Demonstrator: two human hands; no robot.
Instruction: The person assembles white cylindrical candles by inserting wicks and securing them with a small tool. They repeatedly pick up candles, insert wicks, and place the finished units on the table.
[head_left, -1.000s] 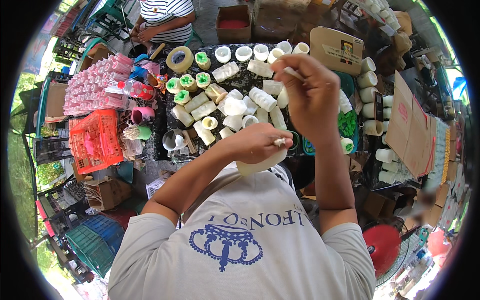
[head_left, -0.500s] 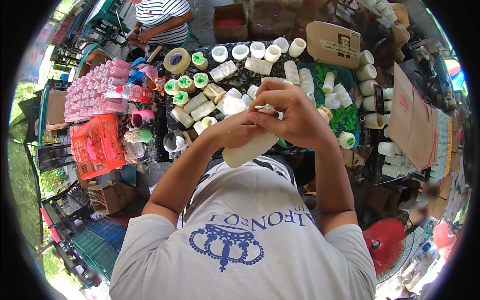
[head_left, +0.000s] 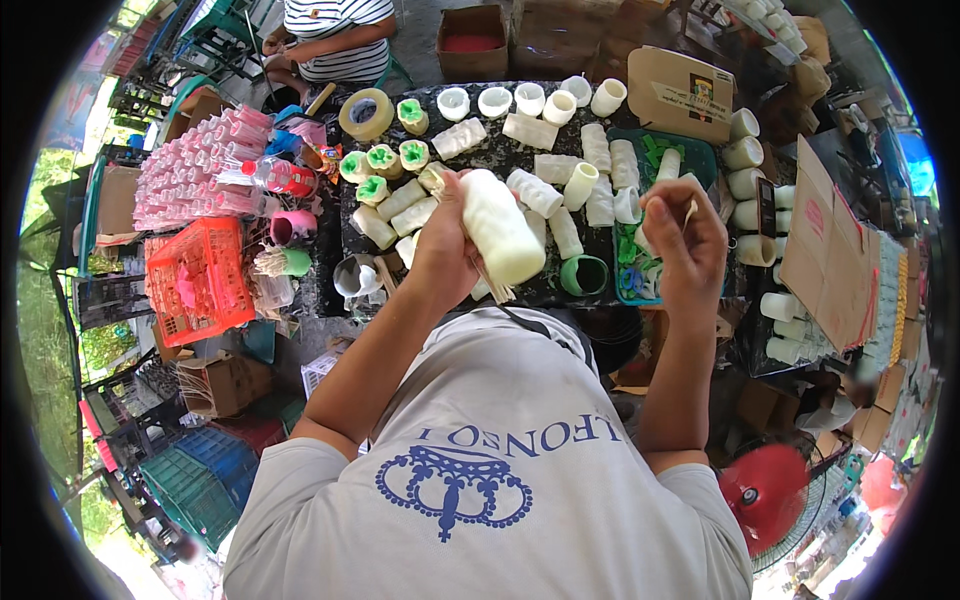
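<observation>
My left hand [head_left: 448,240] is closed round a cream-white pillar candle [head_left: 505,232], tilted with its smooth rounded end toward me. Thin pale sticks [head_left: 498,290] show just below that hand; whether they are in its grip I cannot tell. Off to the right, apart from the candle, my right hand [head_left: 688,240] is raised over the edge of a teal tray [head_left: 622,292]. Its fingers are bent into a pinch, and a thin white strip [head_left: 691,210] shows at them. White wax cylinders [head_left: 535,192] lie on the dark table beyond, and a green cup [head_left: 584,275] stands nearby.
Green pieces and scissors [head_left: 632,280] lie in the tray. Left stand pink-white tubes [head_left: 195,165], a red bottle [head_left: 275,177] and an orange crate [head_left: 200,285]. Tape [head_left: 366,114] sits at the back. A red fan [head_left: 765,497] is low right. A person in stripes [head_left: 335,40] sits beyond.
My hands have moved apart. The left has lifted the candle and turned it more upright; the right has let go of it and moved right, toward the tray.
</observation>
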